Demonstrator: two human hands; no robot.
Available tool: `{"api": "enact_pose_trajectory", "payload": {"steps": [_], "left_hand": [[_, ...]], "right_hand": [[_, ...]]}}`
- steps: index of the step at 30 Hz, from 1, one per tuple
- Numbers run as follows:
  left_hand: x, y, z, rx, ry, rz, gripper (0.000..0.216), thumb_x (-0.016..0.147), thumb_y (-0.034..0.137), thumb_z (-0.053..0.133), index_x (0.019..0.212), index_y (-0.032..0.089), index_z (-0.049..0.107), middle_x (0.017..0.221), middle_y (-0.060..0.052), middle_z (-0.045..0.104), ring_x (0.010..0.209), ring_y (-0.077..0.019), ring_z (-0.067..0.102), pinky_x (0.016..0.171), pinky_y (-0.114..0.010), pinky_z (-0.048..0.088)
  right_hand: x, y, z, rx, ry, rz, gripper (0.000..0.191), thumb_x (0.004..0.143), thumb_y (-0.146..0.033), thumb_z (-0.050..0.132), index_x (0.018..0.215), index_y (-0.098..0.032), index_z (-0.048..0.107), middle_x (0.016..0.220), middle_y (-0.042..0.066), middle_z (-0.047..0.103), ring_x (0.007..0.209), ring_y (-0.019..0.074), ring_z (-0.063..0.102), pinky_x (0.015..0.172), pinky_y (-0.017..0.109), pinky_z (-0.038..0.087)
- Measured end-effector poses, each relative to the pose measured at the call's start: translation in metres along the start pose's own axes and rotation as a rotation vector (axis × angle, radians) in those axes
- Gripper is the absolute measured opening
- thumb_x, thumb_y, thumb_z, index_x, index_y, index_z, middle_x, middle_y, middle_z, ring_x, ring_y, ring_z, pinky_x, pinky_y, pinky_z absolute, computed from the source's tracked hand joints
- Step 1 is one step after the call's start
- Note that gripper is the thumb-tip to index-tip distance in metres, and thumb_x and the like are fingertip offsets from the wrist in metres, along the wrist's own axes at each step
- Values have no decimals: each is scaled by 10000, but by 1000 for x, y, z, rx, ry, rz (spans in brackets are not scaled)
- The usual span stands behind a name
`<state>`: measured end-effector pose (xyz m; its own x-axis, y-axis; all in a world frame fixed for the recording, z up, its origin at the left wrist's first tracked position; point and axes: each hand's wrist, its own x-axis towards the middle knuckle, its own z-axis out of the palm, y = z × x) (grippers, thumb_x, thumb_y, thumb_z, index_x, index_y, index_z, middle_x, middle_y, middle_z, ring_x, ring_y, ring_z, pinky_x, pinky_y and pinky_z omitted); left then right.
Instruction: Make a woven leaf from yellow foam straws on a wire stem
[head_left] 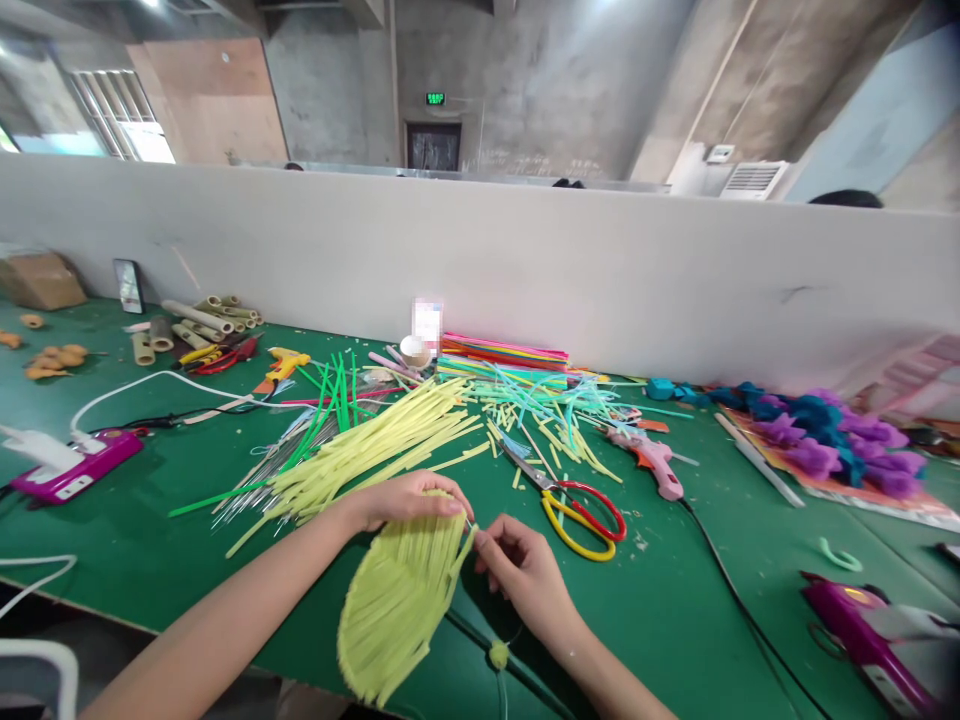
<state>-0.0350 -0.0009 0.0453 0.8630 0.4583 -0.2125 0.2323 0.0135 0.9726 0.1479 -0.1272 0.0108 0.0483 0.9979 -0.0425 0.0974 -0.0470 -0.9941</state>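
Note:
My left hand (424, 498) grips the top edge of a large yellow-green leaf-shaped piece (397, 610), made of fuzzy strips laid side by side. It hangs above the green table, its broad end toward me. At the piece's right edge, my right hand (521, 575) is closed, thumb and finger pinching the end of a yellow-green strip. A dark green stem (536, 685) with a small yellow-green ball (498, 655) lies below my right hand. Scissors (570, 505) with red and yellow handles rest just beyond that hand.
Yellow pipe cleaners (382, 440) lie in a heap ahead. A pink glue gun (652, 460) with a black cord sits to the right, a yellow glue gun (285, 365) at the left. Purple power strips (97, 465) flank the workspace. A white partition (480, 250) stands behind.

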Motion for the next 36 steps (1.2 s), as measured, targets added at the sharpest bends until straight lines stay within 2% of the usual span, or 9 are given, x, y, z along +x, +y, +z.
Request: {"api": "enact_pose_trajectory", "payload": {"steps": [5, 11, 16, 20, 23, 26, 31, 33, 36], "left_hand": [[3, -10, -7, -481, 203, -33, 440, 828, 501, 677, 1118, 170, 683, 1055, -92, 738, 925, -238, 682, 803, -306, 509], [5, -18, -22, -632, 269, -27, 459, 830, 525, 651, 1077, 139, 688, 1018, -114, 765, 1029, -283, 693, 917, -350, 517], [5, -14, -19, -686, 285, -9, 362, 820, 350, 718, 1125, 165, 656, 1027, -103, 766, 966, -274, 725, 882, -368, 547], [7, -13, -16, -730, 318, -28, 357, 792, 316, 752, 1105, 172, 657, 1056, -108, 757, 939, -279, 731, 851, -380, 563], [9, -15, -17, -739, 386, -64, 421, 730, 261, 792, 1115, 160, 652, 1059, -108, 755, 936, -273, 728, 851, -358, 556], [9, -17, -19, -711, 424, -92, 515, 647, 213, 817, 1129, 149, 648, 1017, -96, 761, 908, -285, 730, 832, -352, 553], [6, -19, -21, -655, 395, -139, 565, 655, 267, 836, 1167, 156, 623, 990, -106, 762, 883, -304, 733, 796, -381, 561], [5, -20, -20, -633, 374, -151, 544, 696, 287, 826, 1179, 167, 607, 1012, -114, 760, 878, -298, 733, 794, -402, 566], [6, -21, -19, -627, 361, -155, 494, 730, 294, 814, 1160, 172, 605, 1037, -117, 755, 883, -293, 733, 812, -418, 567]], "right_hand": [[7, -14, -5, 109, 206, -87, 380, 850, -549, 633, 748, -190, 562, 618, -30, 570, 451, 75, 460, 412, 191, 335], [29, -33, -14, 162, 317, -188, 337, 868, -530, 619, 811, -203, 563, 683, -22, 581, 485, 93, 503, 440, 211, 385], [40, -20, -15, 145, 318, -203, 335, 877, -514, 601, 1029, -229, 515, 832, -9, 569, 555, 115, 559, 487, 240, 449], [39, -23, -37, -61, 370, -247, 322, 923, -484, 515, 1084, -208, 547, 921, 64, 636, 792, 195, 633, 641, 289, 508], [39, -37, -73, -391, 458, -211, 292, 906, -458, 495, 971, -197, 608, 880, 72, 677, 740, 207, 626, 621, 304, 480], [38, -42, -106, -705, 430, -137, 228, 867, -406, 511, 902, -210, 623, 793, 46, 687, 695, 212, 631, 627, 312, 458], [34, -34, -131, -943, 448, -92, 250, 855, -416, 483, 830, -214, 629, 792, 56, 703, 704, 229, 647, 643, 328, 447], [33, -33, -140, -992, 528, -82, 268, 862, -429, 474, 841, -215, 634, 809, 61, 706, 738, 241, 652, 665, 335, 452], [35, -28, -161, -1121, 741, -78, 307, 879, -438, 467, 938, -193, 643, 882, 100, 709, 849, 288, 647, 755, 376, 461]]}}
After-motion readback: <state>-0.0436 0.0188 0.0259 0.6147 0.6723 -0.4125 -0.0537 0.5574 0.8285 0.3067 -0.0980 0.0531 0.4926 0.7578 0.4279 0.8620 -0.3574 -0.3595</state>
